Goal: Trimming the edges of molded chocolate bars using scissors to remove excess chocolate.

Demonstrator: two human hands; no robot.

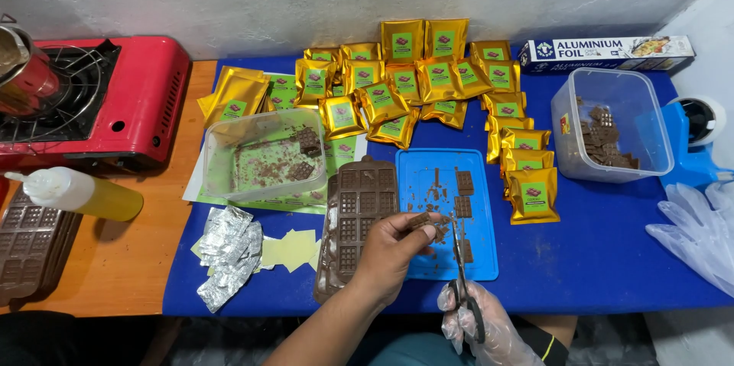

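My left hand (391,247) is bare and pinches a small brown chocolate piece (420,221) over the blue cutting board (478,259). My right hand (478,328), in a thin clear glove, grips black-handled scissors (461,263) whose blades point up at that piece. Chocolate squares and crumbs (462,182) lie on the board. A brown chocolate mould (355,213) sits just left of the board, partly under my left hand.
Gold pouches with green labels (417,79) are piled at the back. A clear tub of scraps (264,156), a lidless tub of pieces (612,125), crumpled foil (229,251), a foil box (608,52), a red stove (99,94), a squeeze bottle (76,191), clear gloves (699,232).
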